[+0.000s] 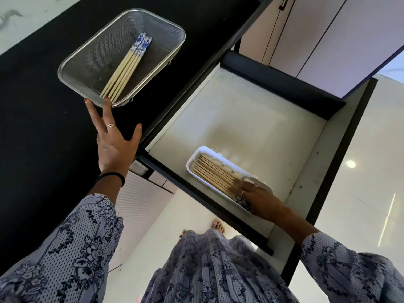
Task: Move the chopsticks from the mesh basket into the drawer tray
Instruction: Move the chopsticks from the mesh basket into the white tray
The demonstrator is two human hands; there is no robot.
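A steel mesh basket [91, 53] stands on the black counter with several cream chopsticks [125, 67] lying in it, their blue-patterned ends pointing away. My left hand [113, 136] is spread, its fingertips touching the basket's near rim and holding nothing. In the pulled-out drawer [251, 119] a white tray [194, 158] holds several more chopsticks [214, 171] side by side. My right hand [258, 199] rests on the near end of those chopsticks, fingers down on their blue ends; whether it grips them is unclear.
The black counter [32, 110] spreads out to the left. The drawer's dark front edge [220, 213] runs near my body. Pale cabinet doors [317, 36] stand beyond the drawer, and a glossy tiled floor [360, 193] lies to the right.
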